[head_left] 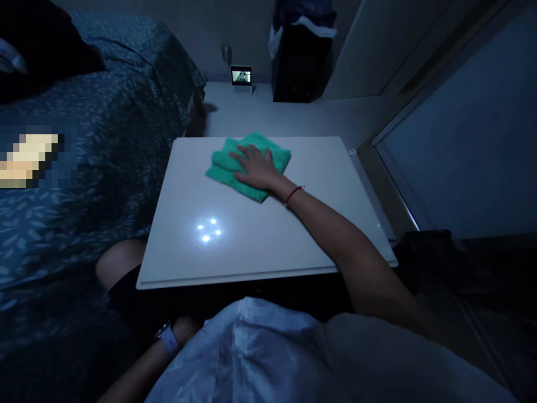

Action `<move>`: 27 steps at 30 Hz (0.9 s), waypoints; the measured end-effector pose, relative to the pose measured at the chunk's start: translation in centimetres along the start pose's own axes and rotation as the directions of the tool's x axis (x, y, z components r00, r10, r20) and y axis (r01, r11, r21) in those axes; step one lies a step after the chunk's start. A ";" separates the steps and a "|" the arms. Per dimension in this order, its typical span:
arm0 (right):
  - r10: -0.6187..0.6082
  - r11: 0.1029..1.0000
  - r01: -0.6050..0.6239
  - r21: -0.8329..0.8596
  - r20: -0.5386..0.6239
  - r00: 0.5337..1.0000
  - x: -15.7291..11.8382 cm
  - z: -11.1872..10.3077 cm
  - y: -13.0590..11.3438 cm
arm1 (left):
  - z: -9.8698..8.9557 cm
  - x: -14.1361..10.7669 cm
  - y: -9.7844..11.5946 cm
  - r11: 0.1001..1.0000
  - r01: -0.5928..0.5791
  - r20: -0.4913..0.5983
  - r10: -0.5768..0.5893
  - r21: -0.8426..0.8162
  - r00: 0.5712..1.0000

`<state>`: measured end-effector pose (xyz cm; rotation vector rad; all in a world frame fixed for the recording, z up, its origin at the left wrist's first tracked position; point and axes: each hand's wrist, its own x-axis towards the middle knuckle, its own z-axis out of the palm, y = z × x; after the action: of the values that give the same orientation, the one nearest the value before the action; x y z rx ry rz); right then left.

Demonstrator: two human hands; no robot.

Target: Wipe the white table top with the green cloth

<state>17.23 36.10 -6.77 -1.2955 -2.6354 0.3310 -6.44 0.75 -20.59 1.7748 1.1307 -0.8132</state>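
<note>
A green cloth (229,165) lies spread near the far edge of a white tabletop (268,235). My right hand (258,168) rests flat on the cloth with its fingers spread, pressing it to the surface. A thin red bracelet (294,194) circles my right wrist. Down in my lap, at the near side of the table, is my left hand (184,329); its fingers are hidden in shadow and by my shirt. A watch with a pale strap (168,337) is on that wrist.
To the left stands a bed with a leaf-patterned cover (126,106). Beyond the table, a small lit screen (241,76) and a black cabinet (300,67) stand on the floor by the wall. A pale panel (470,129) is on the right.
</note>
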 end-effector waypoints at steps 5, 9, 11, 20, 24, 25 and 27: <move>0.323 0.946 -0.325 -0.023 -0.063 0.944 0.3 -2.3 7.5 | -3.6 -2.2 3.4 0.981 0.113 0.221 -0.146 0.155 0.964; 0.447 0.891 -0.453 -0.039 -0.109 0.888 -1.1 -3.1 11.0 | -4.6 -2.3 4.8 0.967 0.179 0.264 -0.224 0.184 0.938; 0.513 0.852 -0.522 -0.029 -0.144 0.846 -1.7 -3.2 11.8 | -4.6 -2.1 4.8 0.965 0.186 0.271 -0.232 0.186 0.934; 0.444 0.894 -0.446 -0.047 -0.052 0.895 -3.5 -2.3 6.5 | -5.4 -2.2 5.2 0.966 0.186 0.286 -0.232 0.178 0.930; 0.183 0.981 -0.182 -0.070 0.014 0.983 -5.0 -1.1 0.2 | -3.9 -1.7 3.6 0.975 0.155 0.266 -0.194 0.160 0.944; 0.094 0.994 -0.091 -0.064 0.033 0.995 -5.6 -0.7 -1.5 | -2.9 -1.2 2.6 0.979 0.151 0.255 -0.182 0.137 0.950; -0.106 0.994 0.108 -0.033 0.065 0.992 -7.0 0.2 -4.5 | -0.4 0.0 0.3 0.991 0.124 0.168 -0.131 0.052 0.977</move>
<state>18.03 27.82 -6.17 -1.1670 -2.7631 0.3144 -6.16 1.02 -20.30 1.6428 1.1290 -1.0523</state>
